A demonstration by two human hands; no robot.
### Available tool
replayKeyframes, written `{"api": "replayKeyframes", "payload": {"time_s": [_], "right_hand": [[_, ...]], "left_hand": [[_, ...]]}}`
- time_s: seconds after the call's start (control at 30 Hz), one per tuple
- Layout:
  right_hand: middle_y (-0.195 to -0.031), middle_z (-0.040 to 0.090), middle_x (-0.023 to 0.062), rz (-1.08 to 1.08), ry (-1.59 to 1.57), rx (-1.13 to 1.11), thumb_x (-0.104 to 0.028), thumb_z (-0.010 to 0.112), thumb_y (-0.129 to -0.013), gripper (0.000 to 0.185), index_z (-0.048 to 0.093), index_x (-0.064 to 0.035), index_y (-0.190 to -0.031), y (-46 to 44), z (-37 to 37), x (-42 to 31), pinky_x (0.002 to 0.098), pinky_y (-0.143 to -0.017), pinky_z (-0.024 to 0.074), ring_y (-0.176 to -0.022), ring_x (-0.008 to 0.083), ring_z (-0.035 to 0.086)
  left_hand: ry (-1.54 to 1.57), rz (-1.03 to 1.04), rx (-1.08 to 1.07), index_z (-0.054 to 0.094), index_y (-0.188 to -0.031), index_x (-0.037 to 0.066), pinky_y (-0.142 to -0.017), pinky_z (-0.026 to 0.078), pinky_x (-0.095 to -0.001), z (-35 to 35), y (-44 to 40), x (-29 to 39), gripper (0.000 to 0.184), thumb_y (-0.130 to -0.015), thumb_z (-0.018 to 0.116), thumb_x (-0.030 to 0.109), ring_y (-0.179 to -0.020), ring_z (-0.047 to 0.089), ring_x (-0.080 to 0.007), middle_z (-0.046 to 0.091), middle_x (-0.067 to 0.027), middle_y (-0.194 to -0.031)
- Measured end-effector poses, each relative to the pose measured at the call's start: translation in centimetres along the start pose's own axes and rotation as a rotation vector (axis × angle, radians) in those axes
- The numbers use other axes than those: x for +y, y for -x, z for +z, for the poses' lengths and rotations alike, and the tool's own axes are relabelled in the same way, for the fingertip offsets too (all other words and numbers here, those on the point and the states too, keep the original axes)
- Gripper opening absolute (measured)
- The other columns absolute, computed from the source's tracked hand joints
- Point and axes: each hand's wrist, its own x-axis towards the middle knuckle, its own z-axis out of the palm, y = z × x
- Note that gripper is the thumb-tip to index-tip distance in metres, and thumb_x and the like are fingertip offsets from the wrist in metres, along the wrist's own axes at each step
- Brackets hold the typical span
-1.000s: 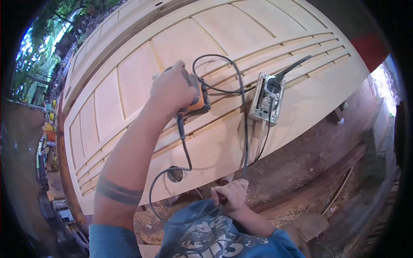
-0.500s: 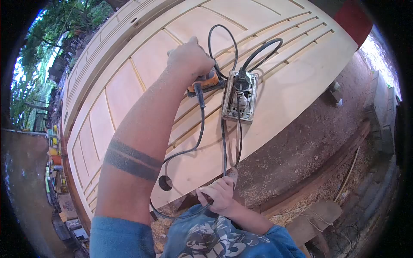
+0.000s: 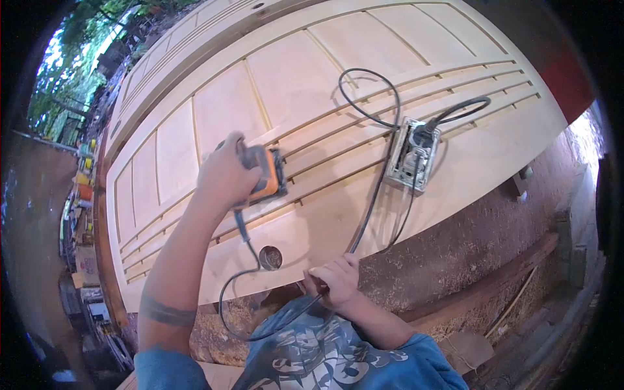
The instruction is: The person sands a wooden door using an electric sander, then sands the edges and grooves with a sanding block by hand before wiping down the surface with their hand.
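Observation:
My left hand [image 3: 227,170] is wrapped round an orange and black power sander [image 3: 269,173], which sits on the slatted part of a pale wooden door [image 3: 231,97]. A black cord [image 3: 369,218] hangs from the sander in a loop before my shirt and passes through my right hand [image 3: 338,279]. That hand is closed on the cord at the near edge of the door. From there the cord runs up beside a white socket box [image 3: 414,156] lying on the door. A black plug sits in the box, and a second, thinner lead comes out of it.
A round hole [image 3: 270,257] is cut near the door's close edge. Behind lies another similar wooden door [image 3: 175,55]. Sawdust covers the ground [image 3: 448,240] at right, beside a long wooden beam [image 3: 500,283]. Assorted items line the left side.
My left hand has drawn the sander leftward and nearer, away from the socket box. My right hand still grips the cord. The whole view has shifted.

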Motion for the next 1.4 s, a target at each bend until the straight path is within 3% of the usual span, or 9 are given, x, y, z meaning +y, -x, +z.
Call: {"api": "replayKeyframes", "payload": {"time_s": [0.27,0.5,0.6,0.7,0.9,1.0,1.2,1.3,1.4], "right_hand": [[-0.064,0.055,0.001,0.013,0.037,0.01,-0.001,0.074,-0.075,0.028,0.057,-0.0074,-0.097,-0.2,-1.3,2.6,0.0367,-0.065,0.0391,-0.056,0.0209,0.053],[-0.072,0.062,0.0014,-0.062,0.071,0.012,0.0,0.075,-0.075,0.035,0.056,-0.0096,-0.102,1.7,-0.2,4.4,0.0354,-0.066,0.041,-0.062,0.0208,0.06],[-0.072,0.063,0.0014,-0.071,0.056,0.077,-0.001,0.076,-0.075,0.036,0.055,-0.0101,-0.103,1.1,-0.1,4.1,0.0353,-0.065,0.041,-0.062,0.0205,0.06],[-0.07,0.061,0.0012,-0.07,0.079,0.095,-0.001,0.076,-0.075,0.034,0.056,-0.0101,-0.101,1.2,0.0,4.1,0.0353,-0.063,0.04,-0.059,0.0204,0.058],[-0.065,0.057,0.0006,-0.04,0.1,0.084,0.0,0.075,-0.075,0.025,0.06,-0.0092,-0.094,0.9,-0.3,3.8,0.0347,-0.063,0.0373,-0.055,0.0192,0.052],[-0.064,0.054,0.0009,0.015,0.097,0.107,0.0,0.075,-0.076,0.022,0.061,-0.0089,-0.09,0.8,-0.5,3.4,0.0347,-0.063,0.0366,-0.054,0.0197,0.049],[-0.062,0.048,0.0013,0.034,0.145,0.126,-0.002,0.075,-0.076,0.022,0.061,-0.01,-0.09,-0.3,0.0,2.5,0.0355,-0.063,0.0361,-0.054,0.0208,0.047],[-0.063,0.049,0.0019,0.039,0.175,0.074,-0.003,0.077,-0.075,0.026,0.06,-0.0105,-0.093,-1.4,0.0,1.7,0.036,-0.065,0.0364,-0.055,0.0216,0.049],[-0.063,0.05,0.0014,0.008,0.167,0.088,-0.002,0.076,-0.075,0.026,0.059,-0.0099,-0.093,-2.2,1.2,1.5,0.0358,-0.065,0.0362,-0.055,0.021,0.049]], "left_hand": [[-0.001,-0.066,-0.062,0.049,-0.134,0.012,-0.093,0.052,-0.0492,-0.9,3.3,-6.0,0.069,-0.071,0.075,0.023,-0.109,0.06,-0.0436,0.065,-0.0244,-0.113],[0.037,0.137,-0.04,0.055,-0.13,0.008,-0.086,0.055,-0.0487,-0.1,2.0,2.8,0.062,-0.071,0.071,0.021,-0.093,0.067,-0.0428,0.067,-0.0274,-0.104],[-0.006,0.309,0.034,0.057,-0.125,0.008,-0.082,0.055,-0.0484,1.0,0.7,6.9,0.052,-0.075,0.065,0.02,-0.096,0.067,-0.0423,0.07,-0.0222,-0.095],[0.029,0.35,-0.094,0.058,-0.121,0.007,-0.082,0.056,-0.0465,1.0,-0.9,11.3,0.045,-0.079,0.065,0.021,-0.096,0.068,-0.0396,0.071,-0.0208,-0.097],[-0.125,0.477,0.002,0.058,-0.112,0.009,-0.08,0.056,-0.045,2.3,-3.0,15.0,0.036,-0.081,0.067,0.025,-0.094,0.069,-0.0364,0.071,-0.0174,-0.098],[0.044,0.499,0.011,0.058,-0.11,0.008,-0.08,0.056,-0.0459,3.0,-2.6,12.0,0.034,-0.081,0.066,0.024,-0.091,0.069,-0.0383,0.071,-0.0188,-0.096],[0.022,0.269,0.081,0.06,-0.12,0.008,-0.081,0.056,-0.0477,1.1,1.9,2.9,0.044,-0.078,0.065,0.02,-0.086,0.068,-0.0401,0.07,-0.0199,-0.096],[0.062,0.02,-0.089,0.052,-0.132,0.012,-0.091,0.053,-0.0468,-0.6,3.8,-1.4,0.065,-0.071,0.072,0.023,-0.103,0.064,-0.044,0.067,-0.0218,-0.112],[-0.016,-0.041,-0.008,0.051,-0.131,0.012,-0.089,0.054,-0.0473,-0.7,5.5,-6.2,0.064,-0.072,0.073,0.021,-0.102,0.065,-0.0442,0.067,-0.0232,-0.109]]}}
